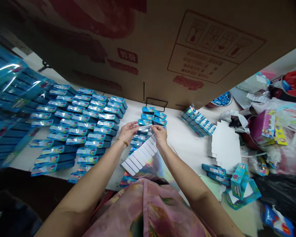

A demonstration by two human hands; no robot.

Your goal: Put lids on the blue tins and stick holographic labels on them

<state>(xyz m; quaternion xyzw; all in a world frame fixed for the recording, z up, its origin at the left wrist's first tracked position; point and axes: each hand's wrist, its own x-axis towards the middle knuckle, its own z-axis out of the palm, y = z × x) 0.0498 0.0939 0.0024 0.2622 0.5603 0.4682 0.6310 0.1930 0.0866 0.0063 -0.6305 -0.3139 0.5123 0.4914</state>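
Observation:
Between my hands stretches a thin pale sticker [144, 127], pinched at one end by my left hand [128, 133] and at the other by my right hand [160, 133]. Both hands are closed on it. A white sheet of clear-looking sticker strips [140, 156] slants below my right hand; whether that hand also grips it, I cannot tell. Just beyond my fingers stand small blue boxes [148, 110] in two short rows, partly covered by the hands. More blue boxes lie under and beside the sheet. A shiny iridescent sheet [155, 166] lies near my body.
Several rows of blue boxes [82, 125] fill the left of the table, beside plastic-wrapped stacks [14, 95]. A large cardboard carton [148, 49] looms at the back. At right are a wrapped pack [198, 121], white card pieces [225, 144], a bowl of blue pieces [222, 98] and bags.

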